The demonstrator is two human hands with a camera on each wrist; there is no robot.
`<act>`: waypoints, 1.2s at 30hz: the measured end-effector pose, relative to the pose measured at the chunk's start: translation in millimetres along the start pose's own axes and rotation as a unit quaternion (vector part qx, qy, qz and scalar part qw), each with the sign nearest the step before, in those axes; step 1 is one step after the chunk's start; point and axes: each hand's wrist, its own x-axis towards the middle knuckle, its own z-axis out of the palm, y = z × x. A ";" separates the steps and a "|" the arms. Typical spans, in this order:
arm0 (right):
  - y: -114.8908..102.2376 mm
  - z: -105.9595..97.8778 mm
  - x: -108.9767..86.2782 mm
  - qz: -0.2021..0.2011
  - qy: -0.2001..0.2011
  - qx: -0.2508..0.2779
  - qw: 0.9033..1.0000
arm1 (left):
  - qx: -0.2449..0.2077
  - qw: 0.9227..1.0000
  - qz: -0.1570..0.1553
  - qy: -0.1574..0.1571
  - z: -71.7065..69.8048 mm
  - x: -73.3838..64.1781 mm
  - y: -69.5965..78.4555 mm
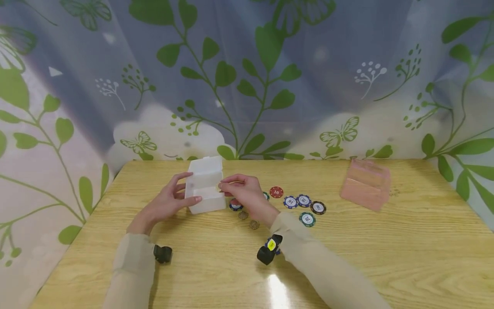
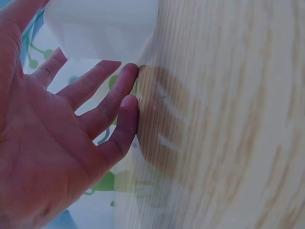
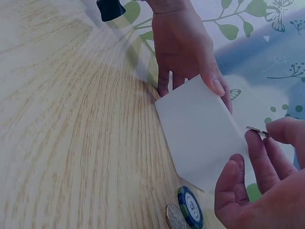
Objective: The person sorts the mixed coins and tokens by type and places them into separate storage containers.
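A white box (image 1: pixel 207 207) with its hinged lid raised stands at the left of the table. My left hand (image 1: pixel 166 201) holds it from the left side, thumb at the front rim and fingers along the side. My right hand (image 1: pixel 247 195) is over the box's right edge. Between its thumb and index finger it pinches a coin (image 3: pixel 257 130), seen nearly edge-on in the right wrist view. Below that hand, two coins (image 1: pixel 242 215) lie by a blue poker chip (image 1: pixel 236 206) near the box. The inside of the box is only partly visible.
Right of my right hand lie a red chip (image 1: pixel 276 192), two overlapping blue chips (image 1: pixel 297 201), a black chip (image 1: pixel 318 207) and a green chip (image 1: pixel 307 219). Another green-edged chip is mostly hidden behind the hand. A pink see-through pouch (image 1: pixel 362 189) lies farther right, before a patterned curtain (image 1: pixel 247 107).
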 end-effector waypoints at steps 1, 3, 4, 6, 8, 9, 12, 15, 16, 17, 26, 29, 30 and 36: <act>-0.3 0.2 -0.1 0.000 0.000 -0.002 1.000 | -0.001 1.000 0.001 0.000 -0.2 0.1 -0.2; -0.6 0.5 0.1 -0.003 -0.002 -0.005 1.000 | -0.001 1.000 0.001 -0.001 -0.4 0.2 -0.5; -0.4 0.6 0.4 -0.005 -0.003 -0.006 1.000 | -0.002 1.000 0.000 0.000 -0.4 0.3 -0.4; 0.0 0.7 1.1 -0.008 -0.005 -0.005 1.000 | -0.001 1.000 -0.005 0.002 -0.4 0.3 -0.3; 0.6 0.6 1.8 -0.010 -0.006 -0.005 1.000 | 0.002 1.000 -0.006 0.001 -0.4 0.4 -0.3; 0.8 0.6 2.1 -0.010 -0.006 -0.005 1.000 | 0.002 1.000 -0.006 0.001 -0.5 0.4 -0.2; 0.6 -0.3 1.8 -0.008 -0.008 0.000 1.000 | 0.004 1.000 -0.006 0.002 -0.7 0.4 0.3; 0.2 -2.2 1.4 -0.008 -0.013 0.005 1.000 | 0.006 1.000 -0.006 0.003 -1.3 0.4 0.7; 0.3 -3.1 1.7 -0.008 -0.015 0.008 1.000 | 0.006 1.000 -0.007 0.004 -1.4 0.3 0.9; 0.0 -3.9 1.7 -0.008 -0.017 0.011 1.000 | 0.006 1.000 -0.008 0.005 -1.6 0.4 0.8; -4.0 -16.2 -1.3 0.007 -0.026 0.020 0.999 | 0.004 1.000 -0.006 0.004 -1.2 -1.0 2.5; -4.9 -24.0 -3.6 0.012 -0.022 0.019 0.999 | 0.003 1.000 -0.005 0.003 -0.5 -1.8 3.3; -4.7 -26.6 -4.2 0.012 -0.021 0.020 0.999 | 0.003 1.000 -0.005 0.002 -0.4 -2.0 3.3; -4.1 -40.4 -7.8 0.013 -0.017 0.027 0.999 | 0.000 1.000 -0.003 0.000 0.1 -2.5 1.7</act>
